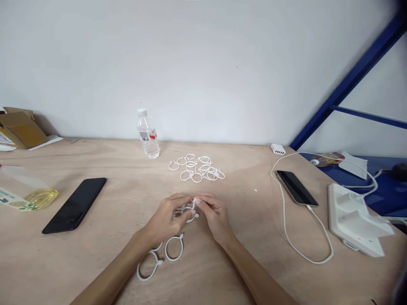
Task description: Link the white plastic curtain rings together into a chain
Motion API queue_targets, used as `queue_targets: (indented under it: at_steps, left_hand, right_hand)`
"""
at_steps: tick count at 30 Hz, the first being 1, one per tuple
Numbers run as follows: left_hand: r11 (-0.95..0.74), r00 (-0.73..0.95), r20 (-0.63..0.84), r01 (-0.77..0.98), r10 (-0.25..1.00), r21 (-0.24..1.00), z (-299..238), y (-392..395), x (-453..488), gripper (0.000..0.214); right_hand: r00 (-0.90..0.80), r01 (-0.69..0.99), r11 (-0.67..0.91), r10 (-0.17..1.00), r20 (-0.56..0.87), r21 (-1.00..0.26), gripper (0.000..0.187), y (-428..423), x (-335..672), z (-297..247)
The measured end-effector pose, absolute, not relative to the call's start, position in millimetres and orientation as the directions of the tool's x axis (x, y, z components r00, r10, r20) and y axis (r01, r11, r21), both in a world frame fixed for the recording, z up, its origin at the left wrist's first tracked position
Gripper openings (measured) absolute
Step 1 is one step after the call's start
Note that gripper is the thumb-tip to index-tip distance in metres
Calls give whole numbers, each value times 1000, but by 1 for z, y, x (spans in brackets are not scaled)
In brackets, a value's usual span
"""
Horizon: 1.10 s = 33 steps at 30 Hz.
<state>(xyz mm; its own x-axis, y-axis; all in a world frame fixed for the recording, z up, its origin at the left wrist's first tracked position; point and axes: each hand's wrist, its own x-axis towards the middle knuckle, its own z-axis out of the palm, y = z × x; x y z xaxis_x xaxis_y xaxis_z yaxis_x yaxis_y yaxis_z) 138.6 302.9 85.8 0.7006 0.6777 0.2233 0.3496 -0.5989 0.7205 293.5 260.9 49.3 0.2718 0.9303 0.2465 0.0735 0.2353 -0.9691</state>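
Observation:
Near the middle of the table, my left hand [170, 216] is closed, with thumb and fingers around a white plastic ring [190, 219] with a small knob. Meeting it from the right, my right hand [216, 214] pinches the upper end of that ring between thumb and fingers. Parts of the ring are hidden by the fingers, and another ring seems to lie behind them. Just below my left hand lie a few more white rings [174, 249], one partly covered by the hand. Farther back is a loose group of several similar rings [197, 178], some standing open at the clasp.
A water bottle [149, 137] stands near the wall. To the left lie a black phone [74, 206], a bottle of yellow liquid [30, 195] and a cardboard box [25, 129]. On the right are a charging phone [297, 187], its cable [284, 220] and a power strip [352, 224].

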Motion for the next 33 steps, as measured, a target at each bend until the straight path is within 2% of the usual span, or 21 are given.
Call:
queue_targets:
  at_steps: [3, 6, 8, 11, 14, 17, 21, 25, 28, 31, 33]
  left_hand:
    - [-568, 742, 144, 358, 655, 741, 94, 312, 131, 29]
    - [-500, 661, 106, 444, 743, 743, 95, 337, 127, 41]
    - [-535, 595, 175, 507, 785, 676, 88, 359, 129, 44]
    - [-657, 612, 296, 523, 733, 543, 68, 388, 137, 49]
    - [-697, 649, 314, 493, 693, 520, 50, 401, 145, 37]
    - [-680, 624, 320, 503, 713, 533, 41, 398, 144, 22]
    - [-647, 572, 333, 528, 750, 550, 45, 381, 129, 19]
    - [-539, 586, 212, 466, 782, 702, 65, 357, 112, 18]
    - [-489, 637, 154, 392, 755, 779, 80, 338, 109, 19]
    - [-499, 631, 186, 365, 753, 786, 82, 325, 115, 20]
    - [-520, 604, 233, 356, 762, 776, 77, 320, 120, 31]
  right_hand:
    - [282, 109, 217, 929, 239, -970, 19, 261, 292, 49]
    - [230, 186, 244, 931, 284, -952, 19, 260, 290, 51]
    - [170, 248, 281, 930, 327, -927, 22, 258, 288, 52]
    - [121, 294, 314, 925, 361, -903, 24, 258, 287, 52]
    - [89, 304, 325, 926, 366, -896, 19, 258, 286, 51]
    - [35, 315, 333, 932, 361, -889, 20, 258, 286, 50]
    - [78, 295, 326, 929, 363, -898, 22, 258, 286, 49]
    - [222, 254, 249, 926, 307, -935, 11, 262, 288, 46]
    - [308, 206, 171, 923, 229, -964, 20, 264, 290, 42]
    - [308, 160, 138, 934, 182, -977, 31, 264, 291, 43]
    - [290, 128, 130, 943, 162, -983, 33, 264, 291, 45]
